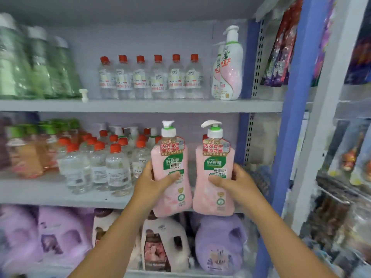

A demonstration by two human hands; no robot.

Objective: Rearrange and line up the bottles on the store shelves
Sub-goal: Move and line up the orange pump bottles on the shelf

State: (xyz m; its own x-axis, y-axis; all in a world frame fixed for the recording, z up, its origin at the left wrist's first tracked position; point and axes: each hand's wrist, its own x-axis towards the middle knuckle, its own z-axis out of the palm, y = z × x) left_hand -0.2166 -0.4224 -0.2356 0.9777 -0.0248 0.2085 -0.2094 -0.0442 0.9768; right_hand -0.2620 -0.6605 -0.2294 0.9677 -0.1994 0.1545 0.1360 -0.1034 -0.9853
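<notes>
Left hand (154, 182) gripping one pink pump bottle (171, 177), right hand (230, 183) gripping another pink pump bottle (215, 181). Held upright, nearly touching, before the middle shelf (50, 194). Right of the red-capped clear bottles (100, 165).

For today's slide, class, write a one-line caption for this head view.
Left hand and right hand each hold a pink pump bottle before the middle shelf.

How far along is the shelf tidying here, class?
Done: the red-capped bottles on the top shelf stand in a straight row. In hand: the left hand and right hand each grip a pink pump bottle in front of the middle shelf. Left: setting these down and straightening the bunched clear bottles there.
</notes>
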